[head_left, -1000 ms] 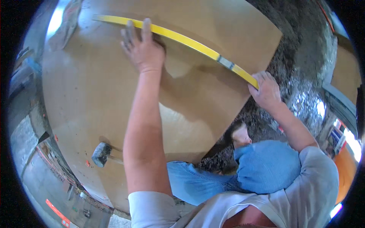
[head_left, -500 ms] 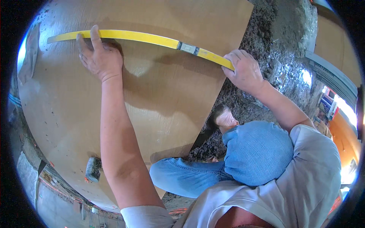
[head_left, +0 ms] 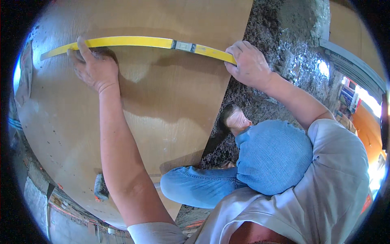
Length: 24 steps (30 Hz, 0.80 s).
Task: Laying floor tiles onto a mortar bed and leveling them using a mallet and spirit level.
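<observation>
A long yellow spirit level (head_left: pixel 134 41), curved by the lens, lies across a large smooth tan panel (head_left: pixel 170 89). Its clear vial window sits right of the middle. My left hand (head_left: pixel 97 69) grips the level near its far left end, one finger laid over the top; the thumb side is shadowed. Around the right end, by the panel's edge, my right hand (head_left: pixel 250 63) is closed with bent fingers. A dark grey block-shaped tool head (head_left: pixel 101 187) rests on the panel beside my left forearm, which may hide more of it.
Wet, lumpy grey mortar (head_left: pixel 280 53) borders the panel's right edge, where my bare foot (head_left: pixel 237 120) stands. My jeans-covered knee (head_left: pixel 274 156) is raised beside it. A grey cloth-like piece (head_left: pixel 25 75) lies at the far left. Long grey edging (head_left: pixel 353 65) runs at the right.
The whole view has shifted, so panel, level and hands appear farther left. Both hands keep their hold; the level shows little movement against the panel.
</observation>
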Each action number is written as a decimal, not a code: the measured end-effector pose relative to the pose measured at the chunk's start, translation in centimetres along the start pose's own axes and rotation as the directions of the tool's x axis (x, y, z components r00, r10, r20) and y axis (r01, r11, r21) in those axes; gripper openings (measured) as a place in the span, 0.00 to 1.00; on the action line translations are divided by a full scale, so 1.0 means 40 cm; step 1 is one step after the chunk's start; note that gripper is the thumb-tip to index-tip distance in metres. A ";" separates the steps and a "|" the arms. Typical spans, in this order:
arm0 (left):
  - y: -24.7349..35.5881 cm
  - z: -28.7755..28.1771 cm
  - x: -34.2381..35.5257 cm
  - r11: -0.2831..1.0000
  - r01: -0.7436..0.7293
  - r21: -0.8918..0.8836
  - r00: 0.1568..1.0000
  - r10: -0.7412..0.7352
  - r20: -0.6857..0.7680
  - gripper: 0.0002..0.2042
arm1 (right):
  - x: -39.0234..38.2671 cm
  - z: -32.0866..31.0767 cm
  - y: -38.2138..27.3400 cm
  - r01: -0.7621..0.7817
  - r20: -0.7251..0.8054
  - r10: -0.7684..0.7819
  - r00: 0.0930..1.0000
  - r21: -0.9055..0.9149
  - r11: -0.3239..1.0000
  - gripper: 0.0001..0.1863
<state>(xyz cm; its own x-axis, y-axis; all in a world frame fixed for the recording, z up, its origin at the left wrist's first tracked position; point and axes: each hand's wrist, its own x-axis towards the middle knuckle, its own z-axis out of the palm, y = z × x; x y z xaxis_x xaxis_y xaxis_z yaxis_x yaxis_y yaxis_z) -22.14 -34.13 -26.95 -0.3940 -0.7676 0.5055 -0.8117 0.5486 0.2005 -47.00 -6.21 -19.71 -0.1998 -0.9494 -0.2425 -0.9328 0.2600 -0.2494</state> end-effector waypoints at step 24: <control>0.007 -0.010 0.008 0.959 0.247 0.142 0.950 -0.269 0.161 0.35 | 0.005 -0.030 -0.039 -0.030 -0.026 0.031 0.999 0.049 0.998 0.27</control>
<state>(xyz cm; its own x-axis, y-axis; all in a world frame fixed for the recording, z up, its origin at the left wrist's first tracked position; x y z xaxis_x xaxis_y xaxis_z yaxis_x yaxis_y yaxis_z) -22.33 -34.09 -26.40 -0.2254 -0.9296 0.2915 -0.9365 0.2892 0.1983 -45.94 -7.01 -18.24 -0.2364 -0.9450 -0.2259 -0.9105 0.2966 -0.2881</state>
